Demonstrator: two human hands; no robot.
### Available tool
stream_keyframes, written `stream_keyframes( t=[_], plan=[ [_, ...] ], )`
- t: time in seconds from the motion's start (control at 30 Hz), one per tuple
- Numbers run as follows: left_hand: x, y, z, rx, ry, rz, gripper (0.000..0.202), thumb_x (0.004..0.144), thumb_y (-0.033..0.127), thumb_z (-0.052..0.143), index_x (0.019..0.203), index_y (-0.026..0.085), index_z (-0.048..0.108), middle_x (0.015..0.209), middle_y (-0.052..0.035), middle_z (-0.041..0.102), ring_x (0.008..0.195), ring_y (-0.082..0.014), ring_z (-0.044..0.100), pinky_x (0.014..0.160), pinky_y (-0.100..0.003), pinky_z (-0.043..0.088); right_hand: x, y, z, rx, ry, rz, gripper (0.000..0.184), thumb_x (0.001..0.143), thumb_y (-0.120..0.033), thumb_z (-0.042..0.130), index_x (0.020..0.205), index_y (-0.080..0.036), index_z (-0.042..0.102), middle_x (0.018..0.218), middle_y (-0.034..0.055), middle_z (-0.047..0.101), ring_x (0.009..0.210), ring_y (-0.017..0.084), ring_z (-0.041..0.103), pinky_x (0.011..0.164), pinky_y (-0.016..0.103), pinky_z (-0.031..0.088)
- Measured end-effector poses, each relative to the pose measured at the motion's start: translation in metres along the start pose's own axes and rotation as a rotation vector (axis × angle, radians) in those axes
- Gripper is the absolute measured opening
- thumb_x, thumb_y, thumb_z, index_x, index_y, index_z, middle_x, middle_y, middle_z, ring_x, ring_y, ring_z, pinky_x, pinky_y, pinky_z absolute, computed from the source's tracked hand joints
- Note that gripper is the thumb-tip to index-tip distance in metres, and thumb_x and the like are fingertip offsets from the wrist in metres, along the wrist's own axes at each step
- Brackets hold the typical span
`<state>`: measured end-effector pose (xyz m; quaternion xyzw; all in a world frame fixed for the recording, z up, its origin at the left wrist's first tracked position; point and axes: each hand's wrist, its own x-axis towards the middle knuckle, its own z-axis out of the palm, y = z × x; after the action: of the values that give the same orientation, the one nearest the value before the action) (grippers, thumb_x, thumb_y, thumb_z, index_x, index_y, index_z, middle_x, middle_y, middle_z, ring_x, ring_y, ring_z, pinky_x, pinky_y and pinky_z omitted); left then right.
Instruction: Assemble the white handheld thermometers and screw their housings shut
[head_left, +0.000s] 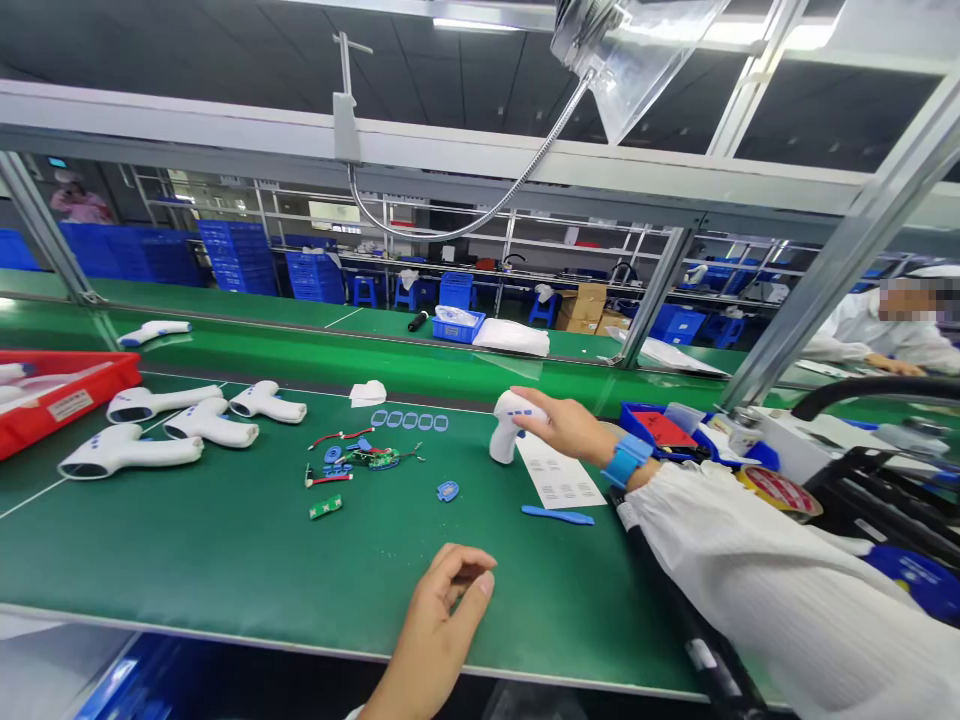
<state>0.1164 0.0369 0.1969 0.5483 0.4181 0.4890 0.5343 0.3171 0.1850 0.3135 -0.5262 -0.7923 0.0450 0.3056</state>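
My right hand [568, 427], with a blue band at the wrist, grips the top of a white handheld infrared thermometer [502, 441], whose handle points down at the green bench. Over the bench's front part, my left hand [448, 610] is loosely curled with a gap between thumb and fingers, holding nothing. A small blue plastic part [448, 491] lies beyond it. Beside the thermometer are a sheet of printed labels [562, 475] and a blue stick-like tool [558, 515]. Farther left lie a green circuit board with wires [382, 458], a smaller board [325, 507] and several blue frames [409, 420].
Several white thermometer housings [127, 450] lie at left by a red bin [67, 400]. Blue trays [660, 430], a tape roll [778, 492] and black equipment crowd the right. A metal post [847, 240] rises there; a co-worker's hand [894, 365] shows beyond.
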Motion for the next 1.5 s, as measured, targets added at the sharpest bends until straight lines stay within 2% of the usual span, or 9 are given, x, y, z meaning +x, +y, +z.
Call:
stream_keyframes(
  t=[0.13, 0.27, 0.4, 0.77, 0.9, 1.03, 1.17, 1.3, 1.5],
  plan=[
    [0.001, 0.002, 0.002, 0.020, -0.014, 0.011, 0.025, 0.082, 0.044, 0.053, 0.087, 0.020, 0.061, 0.086, -0.0022, 0.049, 0.081, -0.0153, 0.049, 0.074, -0.024, 0.041, 0.000, 0.004, 0.000, -0.029, 0.067, 0.028, 0.050, 0.091, -0.045, 0.035, 0.136, -0.023, 0.037, 0.080, 0.0038, 0.067, 0.061, 0.020, 0.060, 0.059, 0.029, 0.046],
    [0.003, 0.003, 0.002, 0.024, -0.014, 0.018, 0.025, 0.082, 0.043, 0.053, 0.087, 0.020, 0.061, 0.086, -0.0029, 0.049, 0.081, -0.0161, 0.049, 0.073, -0.024, 0.042, -0.005, 0.005, -0.002, -0.071, -0.026, 0.010, 0.049, 0.081, -0.046, 0.055, 0.125, -0.025, 0.052, 0.070, 0.0013, 0.066, 0.057, 0.021, 0.059, 0.054, 0.028, 0.045],
    [0.003, 0.003, 0.002, 0.015, -0.017, 0.013, 0.023, 0.083, 0.041, 0.053, 0.086, 0.020, 0.061, 0.086, -0.0030, 0.049, 0.082, -0.0162, 0.050, 0.074, -0.024, 0.042, -0.008, 0.002, -0.001, -0.099, 0.009, 0.011, 0.045, 0.093, -0.043, 0.033, 0.132, -0.024, 0.044, 0.092, 0.0053, 0.068, 0.077, 0.022, 0.062, 0.065, 0.030, 0.047],
    [0.002, 0.005, 0.002, -0.005, -0.016, 0.001, 0.023, 0.082, 0.041, 0.055, 0.084, 0.020, 0.062, 0.084, -0.0031, 0.050, 0.079, -0.0162, 0.050, 0.071, -0.024, 0.042, -0.008, -0.002, -0.005, -0.135, -0.052, 0.006, 0.044, 0.083, -0.044, 0.055, 0.123, -0.027, 0.054, 0.061, 0.0001, 0.063, 0.057, 0.021, 0.059, 0.054, 0.028, 0.044],
    [0.001, 0.006, 0.003, 0.000, -0.018, -0.001, 0.024, 0.082, 0.042, 0.055, 0.085, 0.019, 0.062, 0.085, -0.0033, 0.050, 0.079, -0.0162, 0.050, 0.072, -0.025, 0.042, -0.010, -0.003, -0.004, -0.100, 0.048, 0.024, 0.046, 0.094, -0.043, 0.031, 0.135, -0.022, 0.040, 0.080, 0.0045, 0.066, 0.061, 0.018, 0.060, 0.060, 0.028, 0.046],
    [0.001, 0.006, 0.003, -0.002, -0.022, -0.003, 0.025, 0.082, 0.043, 0.054, 0.085, 0.019, 0.062, 0.084, -0.0033, 0.049, 0.079, -0.0163, 0.050, 0.072, -0.024, 0.042, -0.013, 0.000, -0.003, -0.098, -0.011, 0.021, 0.047, 0.083, -0.047, 0.054, 0.125, -0.025, 0.052, 0.066, 0.0008, 0.064, 0.052, 0.019, 0.057, 0.052, 0.027, 0.043],
    [0.002, 0.006, 0.003, 0.009, -0.027, 0.005, 0.024, 0.082, 0.042, 0.054, 0.084, 0.019, 0.062, 0.085, -0.0036, 0.050, 0.080, -0.0164, 0.050, 0.073, -0.025, 0.042, -0.017, 0.003, -0.005, -0.079, 0.123, 0.044, 0.055, 0.094, -0.044, 0.031, 0.142, -0.019, 0.022, 0.087, 0.0060, 0.066, 0.067, 0.020, 0.061, 0.060, 0.029, 0.046],
    [0.002, 0.005, 0.002, 0.013, -0.027, 0.003, 0.023, 0.083, 0.040, 0.054, 0.084, 0.019, 0.062, 0.085, -0.0035, 0.050, 0.080, -0.0163, 0.051, 0.072, -0.024, 0.042, -0.019, 0.001, -0.007, -0.124, -0.034, 0.003, 0.050, 0.082, -0.046, 0.054, 0.128, -0.027, 0.049, 0.058, -0.0015, 0.061, 0.050, 0.020, 0.056, 0.049, 0.027, 0.042],
    [0.001, 0.004, 0.003, 0.022, -0.031, 0.013, 0.020, 0.084, 0.039, 0.053, 0.086, 0.020, 0.062, 0.085, -0.0031, 0.050, 0.081, -0.0161, 0.050, 0.072, -0.023, 0.042, -0.021, 0.001, -0.005, -0.158, 0.003, 0.017, 0.043, 0.087, -0.044, 0.047, 0.125, -0.026, 0.053, 0.061, 0.0005, 0.062, 0.056, 0.022, 0.059, 0.055, 0.029, 0.043]
  ],
)
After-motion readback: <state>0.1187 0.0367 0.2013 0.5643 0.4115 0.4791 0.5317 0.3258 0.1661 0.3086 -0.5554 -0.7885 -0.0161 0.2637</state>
